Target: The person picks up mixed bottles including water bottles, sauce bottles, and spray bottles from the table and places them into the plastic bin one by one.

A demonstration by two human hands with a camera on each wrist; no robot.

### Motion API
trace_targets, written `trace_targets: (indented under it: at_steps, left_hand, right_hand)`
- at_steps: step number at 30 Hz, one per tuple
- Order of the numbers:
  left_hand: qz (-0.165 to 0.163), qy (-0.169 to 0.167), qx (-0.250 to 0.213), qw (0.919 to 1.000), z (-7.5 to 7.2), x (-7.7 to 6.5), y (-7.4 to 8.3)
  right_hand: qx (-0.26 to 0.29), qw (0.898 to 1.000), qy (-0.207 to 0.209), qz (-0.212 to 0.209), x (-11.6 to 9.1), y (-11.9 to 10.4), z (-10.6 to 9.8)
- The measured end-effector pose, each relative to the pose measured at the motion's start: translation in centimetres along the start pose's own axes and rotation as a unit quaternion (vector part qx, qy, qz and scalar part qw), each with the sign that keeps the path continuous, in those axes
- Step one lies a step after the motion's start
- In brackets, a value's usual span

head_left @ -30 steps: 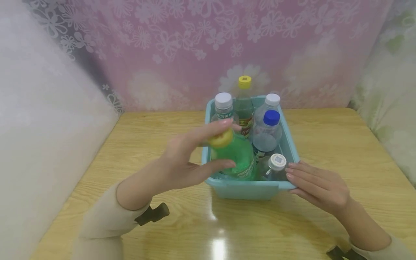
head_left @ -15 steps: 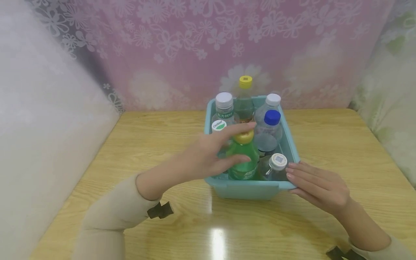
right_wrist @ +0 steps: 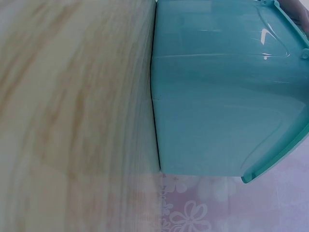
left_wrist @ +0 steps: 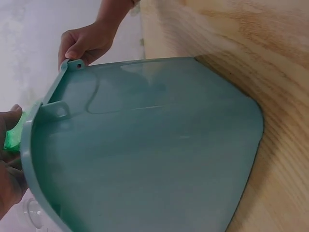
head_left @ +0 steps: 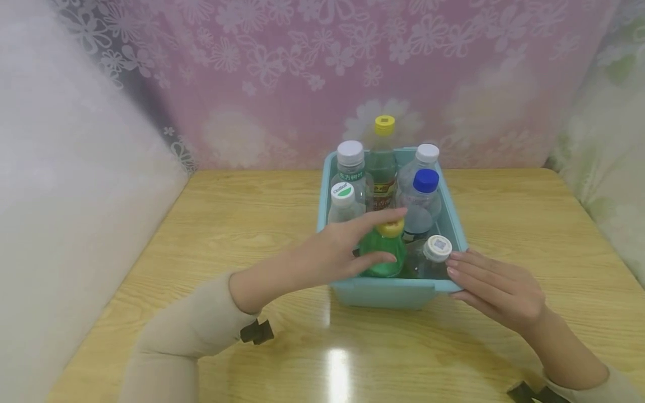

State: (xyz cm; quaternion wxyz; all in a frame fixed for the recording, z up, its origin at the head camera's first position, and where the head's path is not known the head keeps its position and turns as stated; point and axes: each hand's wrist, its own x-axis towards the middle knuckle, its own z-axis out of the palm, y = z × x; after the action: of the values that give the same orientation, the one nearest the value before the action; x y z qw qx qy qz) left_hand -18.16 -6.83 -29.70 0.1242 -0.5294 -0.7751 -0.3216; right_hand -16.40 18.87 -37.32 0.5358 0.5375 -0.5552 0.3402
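Note:
A light blue plastic bin stands on the wooden table, packed with upright bottles. My left hand reaches over the bin's left side, fingers and thumb around the neck of a green bottle with a yellow cap. That bottle stands upright at the near end, its base hidden by the bin wall. In the left wrist view, green plastic shows between thumb and fingers. My right hand holds the near right corner of the rim, fingers over it and thumb below. Beside it is a clear bottle with a white cap.
Further back in the bin stand a blue-capped bottle, a tall yellow-capped bottle and several white-capped ones, one cap marked green. A pink floral curtain hangs behind the wooden table.
The green bottle, tilted at the left before, is now upright and lower at the bin's near end; my left hand moved right and down with it. My right hand stays on the rim.

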Motion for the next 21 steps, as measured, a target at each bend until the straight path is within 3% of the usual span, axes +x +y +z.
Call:
trace_targets:
  at_steps: [9,15,21]
  left_hand:
    - [-0.021,-0.023,-0.008,0.9995,1.0,-0.5,-0.4]
    - [0.016,0.017,0.012,0.9996,1.8,-1.1,-1.2]
    - [0.031,0.051,0.059,0.9964,2.0,-1.9,-1.7]
  right_hand:
    - [-0.007,1.000,-0.005,0.004,0.1,-0.2,-0.2]
    - [-0.002,1.000,-0.007,0.007,0.0,-0.1,-0.3]
    - [0.034,0.999,-0.013,0.014,-0.6,0.1,-0.6]
